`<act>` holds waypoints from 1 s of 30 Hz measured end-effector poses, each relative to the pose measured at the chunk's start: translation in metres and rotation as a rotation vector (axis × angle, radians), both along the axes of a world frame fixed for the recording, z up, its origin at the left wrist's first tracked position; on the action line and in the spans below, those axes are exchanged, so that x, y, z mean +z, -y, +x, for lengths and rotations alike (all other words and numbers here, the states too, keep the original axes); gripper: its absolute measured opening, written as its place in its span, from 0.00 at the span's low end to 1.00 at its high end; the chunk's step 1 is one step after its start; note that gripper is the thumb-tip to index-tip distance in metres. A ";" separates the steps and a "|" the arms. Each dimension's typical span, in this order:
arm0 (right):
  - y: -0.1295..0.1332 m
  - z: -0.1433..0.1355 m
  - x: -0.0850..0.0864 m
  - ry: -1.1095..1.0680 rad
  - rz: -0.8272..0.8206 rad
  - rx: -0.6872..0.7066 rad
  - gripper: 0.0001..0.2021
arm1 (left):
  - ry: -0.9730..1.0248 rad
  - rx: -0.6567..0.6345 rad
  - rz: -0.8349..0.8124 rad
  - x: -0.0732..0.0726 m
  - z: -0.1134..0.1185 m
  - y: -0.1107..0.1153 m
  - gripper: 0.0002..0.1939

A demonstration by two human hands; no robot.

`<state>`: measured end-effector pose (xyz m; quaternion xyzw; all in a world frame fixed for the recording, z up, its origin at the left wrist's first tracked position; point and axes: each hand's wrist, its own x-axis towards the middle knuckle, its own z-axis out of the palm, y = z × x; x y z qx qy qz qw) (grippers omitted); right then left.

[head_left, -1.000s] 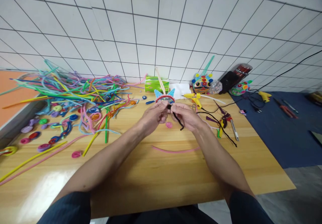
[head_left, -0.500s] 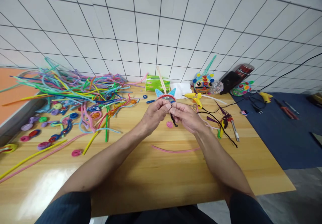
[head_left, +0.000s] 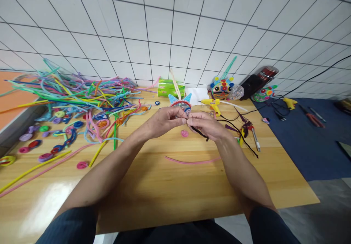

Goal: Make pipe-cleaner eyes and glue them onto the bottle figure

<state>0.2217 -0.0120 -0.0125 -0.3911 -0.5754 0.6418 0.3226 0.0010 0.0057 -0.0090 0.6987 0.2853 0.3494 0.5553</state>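
My left hand [head_left: 167, 121] and my right hand [head_left: 205, 125] meet fingertip to fingertip over the middle of the table. Both are closed in a pinch on a black pipe cleaner [head_left: 200, 133], whose free end hangs below my right fingers. Just behind the hands stands a small craft piece [head_left: 179, 101] with light blue pointed ears, a red rim and a wooden stick; the hands hide its lower part. A pink coil [head_left: 184, 133] lies on the table below the fingers. Nearer to me is a curved pink pipe cleaner [head_left: 192, 162].
A heap of coloured pipe cleaners [head_left: 82, 90] and several coils cover the left side. Along the wall stand a green tissue pack [head_left: 171, 88], a yellow glue gun [head_left: 214, 105], a decorated craft face [head_left: 221, 87] and a dark red flask [head_left: 265, 76]. Pliers [head_left: 311, 117] lie on the blue mat [head_left: 309, 145].
The black pipe cleaner's free end has swung out to the right and shows more length. My left hand has turned flatter. The view has shifted slightly.
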 end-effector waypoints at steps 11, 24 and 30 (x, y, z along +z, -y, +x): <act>0.002 -0.010 -0.007 -0.010 0.121 -0.191 0.18 | 0.283 0.188 -0.210 -0.013 0.021 0.010 0.19; 0.008 -0.011 -0.003 0.330 0.510 -0.346 0.05 | 0.059 0.138 0.039 -0.019 0.014 -0.003 0.12; 0.011 -0.008 0.002 0.384 0.582 -0.317 0.07 | -0.026 0.234 0.193 -0.014 0.011 0.001 0.11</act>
